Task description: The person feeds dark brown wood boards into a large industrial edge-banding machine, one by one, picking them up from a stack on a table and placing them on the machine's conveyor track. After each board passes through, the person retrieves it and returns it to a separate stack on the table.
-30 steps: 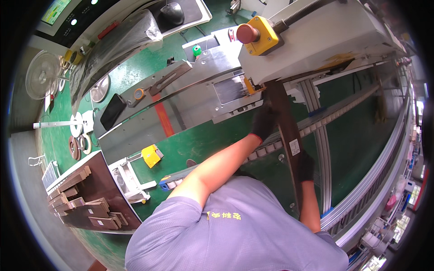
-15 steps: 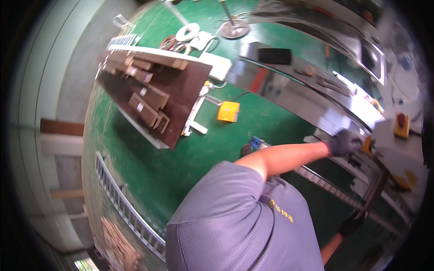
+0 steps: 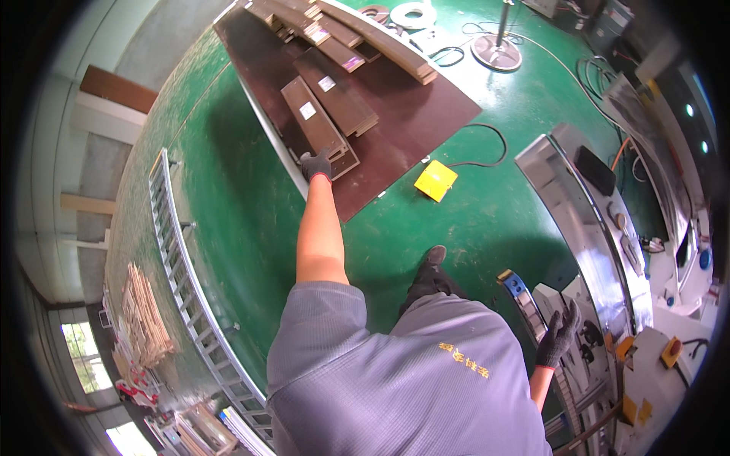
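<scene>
My left hand (image 3: 315, 164), in a dark glove, is at the near end of a narrow brown board (image 3: 310, 114) with a white label. Its fingers close round the board's end corner; the fingertips are partly hidden. That board lies on a stack of similar boards on a dark brown tabletop (image 3: 411, 129). Off to the right, my right hand (image 3: 559, 334), also gloved, is held up with fingers spread and nothing in it. It is beside a white machine (image 3: 661, 380) and a slatted metal rail (image 3: 525, 300).
More brown boards (image 3: 334, 83) lie on the tabletop. A yellow box (image 3: 436, 181) with a cable sits on the green floor. A shiny metal bench (image 3: 585, 220) stands at right, a roller rail (image 3: 186, 281) at left. A round metal stand base (image 3: 496, 53) is at the back.
My left hand has swung from the machine at right to the boards on the table at left. My right hand has left the brown strip by the machine and opened. The view has turned left.
</scene>
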The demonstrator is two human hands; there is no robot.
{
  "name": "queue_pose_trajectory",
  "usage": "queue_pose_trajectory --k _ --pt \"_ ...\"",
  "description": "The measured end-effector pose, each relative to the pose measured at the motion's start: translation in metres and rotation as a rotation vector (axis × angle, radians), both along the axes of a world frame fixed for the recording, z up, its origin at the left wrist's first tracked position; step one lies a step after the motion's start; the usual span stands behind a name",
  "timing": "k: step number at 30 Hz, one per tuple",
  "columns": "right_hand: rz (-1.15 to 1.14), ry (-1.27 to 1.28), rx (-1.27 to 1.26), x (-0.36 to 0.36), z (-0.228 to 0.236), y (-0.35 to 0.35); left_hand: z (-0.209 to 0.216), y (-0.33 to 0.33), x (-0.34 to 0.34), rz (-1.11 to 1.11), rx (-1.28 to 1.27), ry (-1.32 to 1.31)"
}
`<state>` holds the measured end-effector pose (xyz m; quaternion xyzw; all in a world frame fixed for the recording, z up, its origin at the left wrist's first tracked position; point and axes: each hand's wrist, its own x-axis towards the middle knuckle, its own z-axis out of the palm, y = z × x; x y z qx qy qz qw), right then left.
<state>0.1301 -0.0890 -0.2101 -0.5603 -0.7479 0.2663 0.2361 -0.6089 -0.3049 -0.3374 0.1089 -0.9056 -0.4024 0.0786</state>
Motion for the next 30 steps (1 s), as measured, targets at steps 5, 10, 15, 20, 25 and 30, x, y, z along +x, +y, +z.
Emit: queue_pose_trajectory --k 5,10,15,20,25,30 --pt "0.019 0.073 -0.106 -0.068 0.015 0.004 0.002 -0.006 0.019 -0.186 0.825 -0.536" --pt "0.064 0.118 -0.120 -0.100 0.016 0.009 0.050 -0.026 0.132 -0.369 1.184 -1.059" --pt "0.270 0.037 -0.017 -0.151 0.034 0.023 0.005 0.014 0.166 -0.462 1.253 -0.687" --pt "0.567 -0.203 0.206 -0.223 0.095 0.009 0.091 0.110 0.285 -0.820 1.068 -0.620" --pt "0.460 -0.113 0.455 -0.215 0.097 0.023 0.180 0.168 0.399 -1.218 1.097 -0.620" --pt "0.149 -0.206 0.521 -0.095 0.071 0.017 0.219 0.212 0.405 -1.378 0.995 -0.584"
